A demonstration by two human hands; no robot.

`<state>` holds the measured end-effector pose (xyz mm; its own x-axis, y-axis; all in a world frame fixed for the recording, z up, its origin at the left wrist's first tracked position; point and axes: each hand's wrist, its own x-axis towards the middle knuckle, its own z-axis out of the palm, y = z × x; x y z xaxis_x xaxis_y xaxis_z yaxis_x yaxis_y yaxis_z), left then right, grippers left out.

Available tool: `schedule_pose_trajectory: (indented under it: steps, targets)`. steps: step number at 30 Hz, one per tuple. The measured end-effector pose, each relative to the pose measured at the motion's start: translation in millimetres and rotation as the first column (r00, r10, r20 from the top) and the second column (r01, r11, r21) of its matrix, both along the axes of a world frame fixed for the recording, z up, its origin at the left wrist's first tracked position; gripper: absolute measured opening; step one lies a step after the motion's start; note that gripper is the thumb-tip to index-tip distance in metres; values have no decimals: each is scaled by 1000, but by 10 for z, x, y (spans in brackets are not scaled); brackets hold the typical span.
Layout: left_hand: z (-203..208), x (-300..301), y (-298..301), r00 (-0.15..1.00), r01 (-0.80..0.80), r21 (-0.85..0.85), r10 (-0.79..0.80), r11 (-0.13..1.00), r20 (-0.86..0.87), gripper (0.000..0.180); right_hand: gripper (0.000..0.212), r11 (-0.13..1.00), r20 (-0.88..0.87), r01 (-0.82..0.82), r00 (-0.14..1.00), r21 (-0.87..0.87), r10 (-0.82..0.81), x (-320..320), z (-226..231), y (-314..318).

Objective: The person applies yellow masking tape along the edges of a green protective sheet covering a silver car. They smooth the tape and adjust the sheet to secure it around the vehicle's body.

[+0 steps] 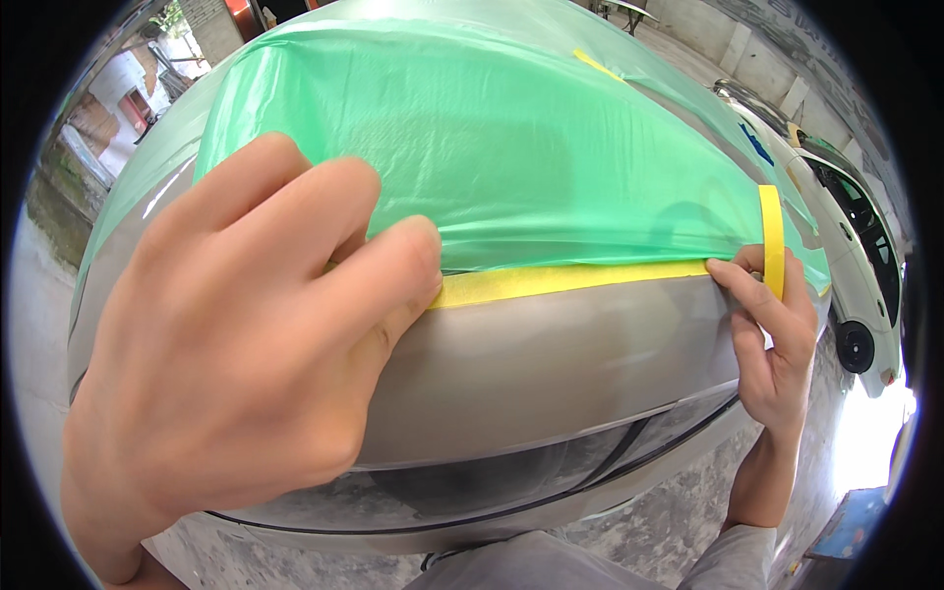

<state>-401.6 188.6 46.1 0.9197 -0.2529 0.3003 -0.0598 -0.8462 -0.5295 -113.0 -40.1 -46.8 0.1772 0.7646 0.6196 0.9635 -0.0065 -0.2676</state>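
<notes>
The left hand [236,324] curls closed — any grip hidden — at the yellow tape [580,282] edging green film [462,147] on a car panel [551,364]; the right hand [772,349] touches that tape, fingers holding an upright yellow band [771,221].

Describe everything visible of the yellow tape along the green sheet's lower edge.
The yellow tape is a flat, narrow, matte, paper-like strip, running nearly straight along the green sheet, edging the bare greyish panel. The left hand hides its left part; the right hand touches its right end with a fingertip.
</notes>
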Motion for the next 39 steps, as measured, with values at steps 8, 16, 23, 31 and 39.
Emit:
schedule_pose_trajectory:
  steps: [8, 16, 23, 31, 39]
  targets:
    - [-14, -28, -22, 994, -91, -79, 87, 993, -59, 20, 47, 1000, -12, -26, 1000, -15, 26, -13, 53, 1]
    - [105, -84, -31, 965, -217, -80, 202, 973, -167, 37, 45, 997, 35, -75, 996, -35, 77, -324, 125, 230]
    - [160, -79, -59, 967, -170, -27, 161, 985, -197, 38, 44, 995, 181, -89, 979, -53, 98, -269, 142, 226]
    - [147, -87, -22, 979, -109, -8, 106, 994, -175, 39, 28, 997, 70, 13, 997, 75, -18, 20, 87, 24]
    - [161, -126, 26, 984, -70, -62, 59, 996, -168, 44, 37, 988, 126, -143, 983, 50, 136, -829, 130, 556]
